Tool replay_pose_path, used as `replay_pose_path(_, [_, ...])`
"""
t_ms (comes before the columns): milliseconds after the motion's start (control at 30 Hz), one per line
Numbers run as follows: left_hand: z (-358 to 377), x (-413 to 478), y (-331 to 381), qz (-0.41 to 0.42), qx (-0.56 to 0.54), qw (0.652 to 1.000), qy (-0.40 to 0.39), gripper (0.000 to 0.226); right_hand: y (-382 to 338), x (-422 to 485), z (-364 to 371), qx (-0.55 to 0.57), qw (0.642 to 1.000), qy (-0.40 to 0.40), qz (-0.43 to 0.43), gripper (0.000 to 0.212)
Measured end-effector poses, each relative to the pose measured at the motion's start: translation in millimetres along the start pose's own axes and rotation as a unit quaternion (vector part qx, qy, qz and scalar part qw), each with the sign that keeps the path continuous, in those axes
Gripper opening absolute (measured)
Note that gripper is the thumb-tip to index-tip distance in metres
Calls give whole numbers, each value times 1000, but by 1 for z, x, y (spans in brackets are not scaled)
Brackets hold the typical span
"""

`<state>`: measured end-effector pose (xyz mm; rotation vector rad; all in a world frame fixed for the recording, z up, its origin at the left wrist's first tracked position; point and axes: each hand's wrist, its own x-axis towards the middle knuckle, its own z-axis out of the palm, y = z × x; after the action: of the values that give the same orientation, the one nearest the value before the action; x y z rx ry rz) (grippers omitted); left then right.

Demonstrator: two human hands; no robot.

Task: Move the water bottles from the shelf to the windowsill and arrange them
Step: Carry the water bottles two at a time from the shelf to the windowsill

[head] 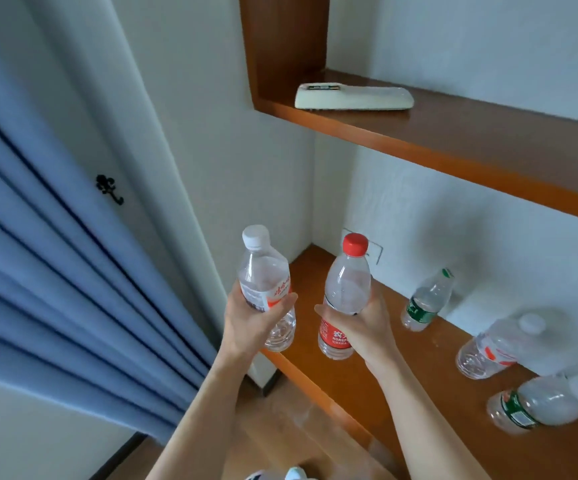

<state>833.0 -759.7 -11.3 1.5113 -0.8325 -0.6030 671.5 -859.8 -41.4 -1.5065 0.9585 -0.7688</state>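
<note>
From the head view, both hands are raised in front of the lower shelf, each with a bottle in it. The left hand has its fingers and thumb curled round the middle of a clear bottle with a white cap, over its white and red label. This bottle is held roughly upright, off the shelf's left end and in front of the white wall. The right hand grips a clear bottle with a red cap just above its red label, also roughly upright, above the left part of the shelf. The two bottles are near each other but apart.

Three more bottles are on the lower shelf to the right. A green-label bottle is the farthest, close to the wall. A white-capped bottle with red markings is nearer and blurred. Another green-label bottle is the nearest, at the right edge.

On the upper shelf lies a white remote control. A blue curtain hangs at the left, beside a dark hook on the wall.
</note>
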Motion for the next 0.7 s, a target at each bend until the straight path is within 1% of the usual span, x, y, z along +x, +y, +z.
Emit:
replay_pose_path(67, [-8, -10, 2, -5, -1, 999, 42, 41, -4, 2, 11, 14, 999, -41, -12, 71])
replay_pose_path(167, [-19, -31, 5, -16, -6, 994, 106, 47, -7, 1, 23, 34, 994, -99, -18, 82])
replay_pose_path(233, [-25, -47, 5, -30, -7, 988, 149, 49, -9, -4, 31, 41, 990, -131, -19, 79])
replay_pose_path(300, [-31, -65, 3, -43, -5, 980, 192, 44, -5, -11, 39, 46, 985, -163, -27, 73])
replay_pose_path(367, [-35, -86, 0, -56, -1, 973, 226, 39, 0, -19, 47, 43, 980, -195, -24, 75])
replay_pose_path(433, [-41, -110, -2, -69, -3, 962, 265, 41, 4, -31, 58, 37, 972, -231, -22, 77])
replay_pose_path(567, [-57, -160, -4, -85, -14, 934, 348, 49, 10, -57, 82, 33, 952, -303, -23, 75])
replay_pose_path(700, [-74, -209, -5, -96, -6, 898, 430, 51, 11, -86, 113, 15, 924, -380, -30, 67])
